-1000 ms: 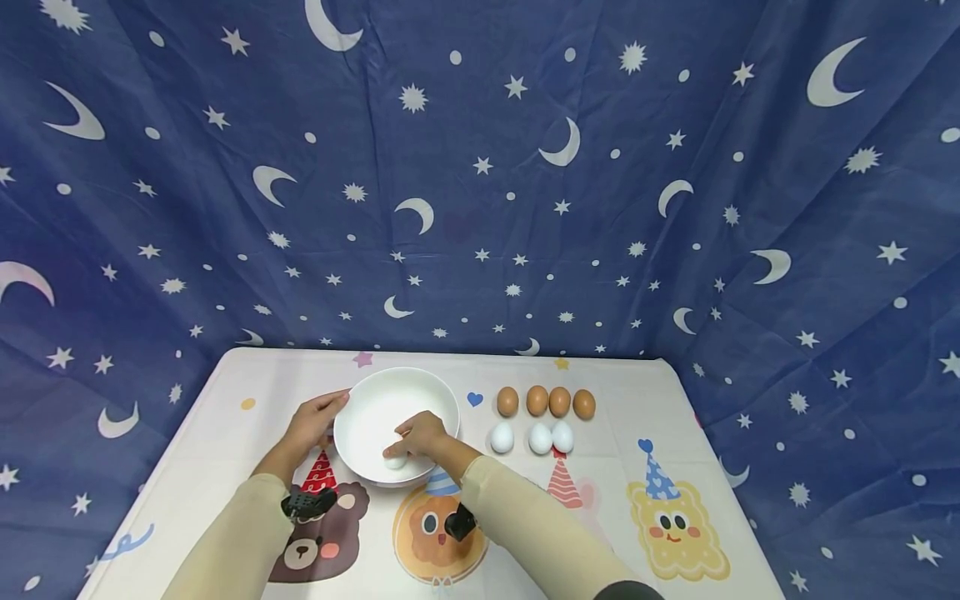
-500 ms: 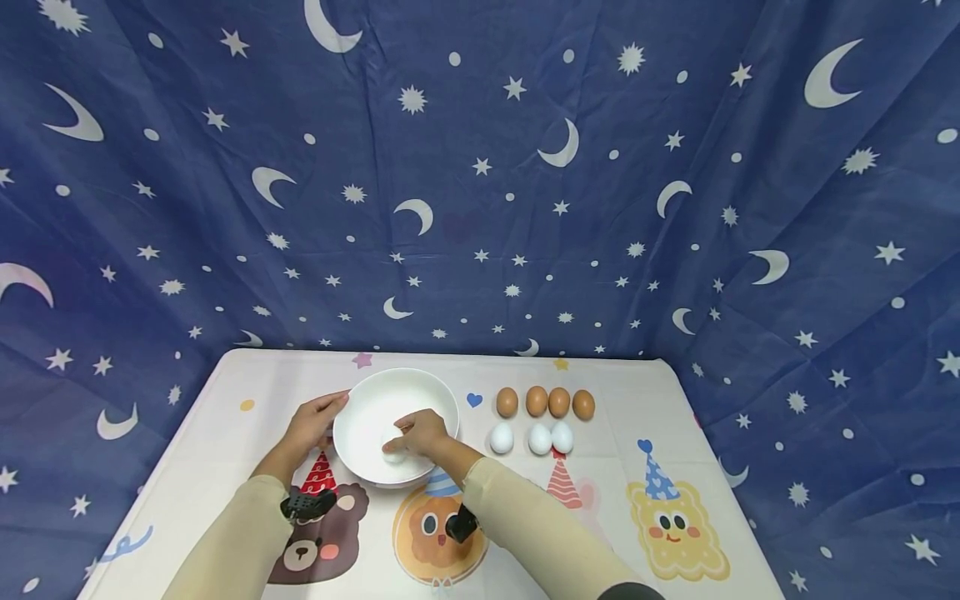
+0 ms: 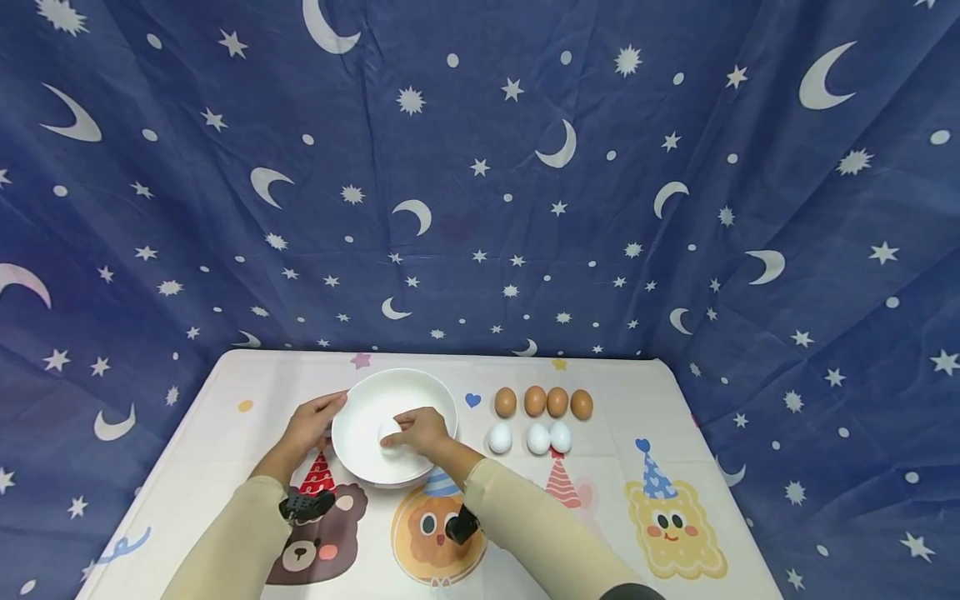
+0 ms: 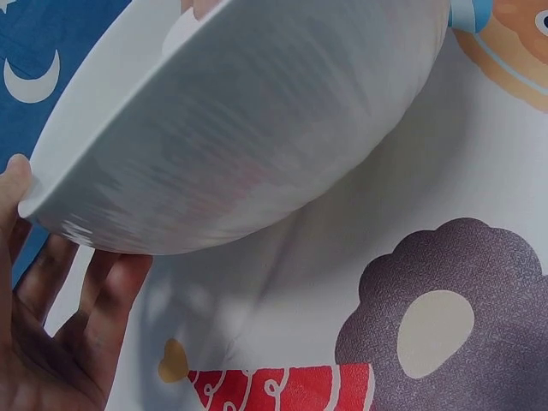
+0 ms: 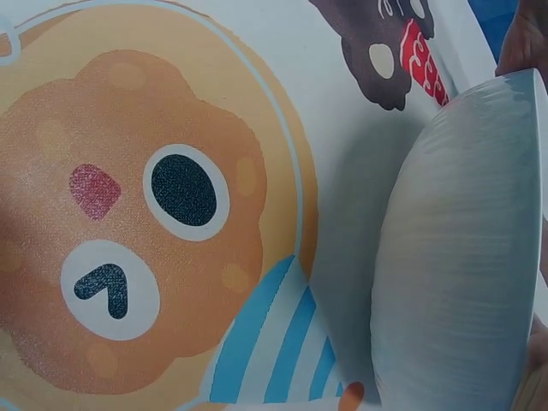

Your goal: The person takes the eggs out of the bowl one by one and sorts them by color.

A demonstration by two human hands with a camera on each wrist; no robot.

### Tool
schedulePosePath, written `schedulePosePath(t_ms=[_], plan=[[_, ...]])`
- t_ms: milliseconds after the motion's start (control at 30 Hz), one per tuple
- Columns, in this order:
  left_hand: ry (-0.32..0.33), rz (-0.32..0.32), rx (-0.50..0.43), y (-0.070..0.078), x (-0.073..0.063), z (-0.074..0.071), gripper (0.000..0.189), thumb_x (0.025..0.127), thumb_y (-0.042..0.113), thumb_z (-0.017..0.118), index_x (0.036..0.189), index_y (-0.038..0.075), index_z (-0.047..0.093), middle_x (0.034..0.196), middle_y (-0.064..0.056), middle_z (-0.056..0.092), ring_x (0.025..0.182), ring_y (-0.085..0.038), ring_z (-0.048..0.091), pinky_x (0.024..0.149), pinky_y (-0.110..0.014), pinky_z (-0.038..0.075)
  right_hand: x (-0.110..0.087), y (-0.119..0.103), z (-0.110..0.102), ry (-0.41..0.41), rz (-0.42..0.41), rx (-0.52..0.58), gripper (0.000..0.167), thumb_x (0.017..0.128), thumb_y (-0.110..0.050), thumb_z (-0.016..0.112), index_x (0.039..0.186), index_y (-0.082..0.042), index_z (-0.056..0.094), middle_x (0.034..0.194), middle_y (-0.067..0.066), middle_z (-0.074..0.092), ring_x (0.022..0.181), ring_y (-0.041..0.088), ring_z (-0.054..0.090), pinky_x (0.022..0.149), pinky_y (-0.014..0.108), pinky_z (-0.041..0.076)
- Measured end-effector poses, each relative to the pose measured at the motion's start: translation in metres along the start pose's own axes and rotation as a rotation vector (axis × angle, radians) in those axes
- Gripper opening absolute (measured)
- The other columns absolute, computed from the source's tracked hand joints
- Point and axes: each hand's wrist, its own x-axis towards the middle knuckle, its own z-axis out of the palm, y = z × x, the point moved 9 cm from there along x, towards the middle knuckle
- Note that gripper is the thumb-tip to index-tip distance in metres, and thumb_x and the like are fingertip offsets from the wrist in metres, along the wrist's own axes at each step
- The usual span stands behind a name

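Observation:
A large white bowl [image 3: 405,387] stands on the left half of the table in the head view. My left hand [image 3: 306,425] holds its left rim; in the left wrist view the thumb [image 4: 15,184] lies at the rim and the fingers support the bowl's outside from below. Inside the bowl, my right hand [image 3: 423,433] grips a white egg [image 3: 389,432] between thumb and fingers. Part of that egg [image 4: 181,32] shows over the rim in the left wrist view. From the right wrist, the bowl's wall [image 5: 454,257] hides most of the right hand.
Right of the bowl, several brown eggs [image 3: 535,401] lie in a row. In front of them are three white eggs [image 3: 500,437], two side by side. The table wears a cartoon-printed cloth [image 3: 615,467]; a blue star-and-moon curtain [image 3: 480,217] hangs behind.
Within the bowl, the right hand's egg has shifted from near the front wall slightly away and left, and more of it now shows. The left hand keeps its place on the rim.

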Motion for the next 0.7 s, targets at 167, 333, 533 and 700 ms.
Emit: schedulePosePath(t_ms=[167,333,533,700], plan=[[-0.002,0.004,0.006,0.0001,-0.0009,0.0003,0.069,0.098,0.057,0.048,0.148,0.008,0.044,0.144,-0.024,0.049,0.111,-0.031,0.064,0.079,-0.034,0.059,0.0013,0.0009,0.0000,0.004,-0.012,0.023,0.042,0.069,-0.016,0.091,0.107,-0.005,0.075,0.084,0.001,0.073,0.074,0.006,0.064,0.066,0.018,0.055],[-0.002,-0.001,0.010,-0.0014,-0.0015,0.0005,0.071,0.098,0.058,0.047,0.148,0.008,0.043,0.145,-0.024,0.047,0.117,-0.036,0.060,0.081,-0.034,0.059,0.0026,0.0013,0.0015,-0.002,-0.014,0.050,0.040,0.068,-0.015,0.091,0.105,-0.007,0.076,0.082,0.000,0.072,0.073,0.004,0.062,0.065,0.017,0.055],[-0.007,0.003,0.009,-0.0016,-0.0015,0.0012,0.072,0.098,0.059,0.047,0.149,0.008,0.042,0.147,-0.024,0.045,0.123,-0.041,0.056,0.082,-0.037,0.059,0.0013,0.0003,0.0003,-0.002,-0.020,0.047,0.039,0.069,-0.016,0.091,0.104,-0.010,0.077,0.083,-0.003,0.068,0.075,0.003,0.057,0.064,0.016,0.053],[-0.008,0.008,0.010,0.0000,-0.0011,0.0010,0.072,0.098,0.059,0.046,0.149,0.008,0.043,0.147,-0.024,0.045,0.124,-0.041,0.055,0.082,-0.035,0.059,0.0023,-0.0012,-0.0011,-0.006,-0.040,0.085,0.040,0.069,-0.014,0.090,0.106,-0.009,0.076,0.089,-0.001,0.072,0.080,0.004,0.062,0.068,0.018,0.055]])
